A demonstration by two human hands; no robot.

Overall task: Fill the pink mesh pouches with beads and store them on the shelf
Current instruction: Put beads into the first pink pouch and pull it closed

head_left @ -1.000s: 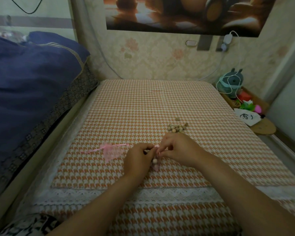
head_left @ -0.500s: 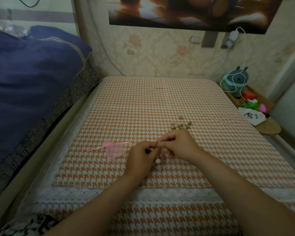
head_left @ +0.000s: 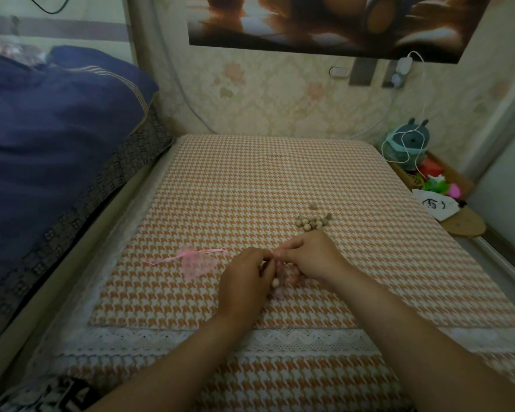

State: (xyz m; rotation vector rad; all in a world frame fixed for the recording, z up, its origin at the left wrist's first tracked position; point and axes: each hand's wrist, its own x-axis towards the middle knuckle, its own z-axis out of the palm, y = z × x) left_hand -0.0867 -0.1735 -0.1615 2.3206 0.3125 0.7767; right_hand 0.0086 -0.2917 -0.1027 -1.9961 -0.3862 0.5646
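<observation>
My left hand [head_left: 246,281] and my right hand [head_left: 311,257] meet over the checked cloth, both pinching the top of a pink mesh pouch [head_left: 287,276] that hangs between them with beads showing through it. One tan bead [head_left: 275,282] sits against my left fingers. A second pink mesh pouch [head_left: 198,263] lies flat to the left, its ribbon spread out. A small heap of tan beads [head_left: 311,222] rests just beyond my right hand.
The orange houndstooth cloth [head_left: 250,188] covers a low table. A blue quilt [head_left: 51,138] is piled at the left. At the far right a low shelf [head_left: 458,221] holds a teal toy, a white cable and small coloured items.
The two hands stay together on the pouch, with small finger shifts at its top. The camera has tilted slightly, so the scene sits a little lower and to the right.
</observation>
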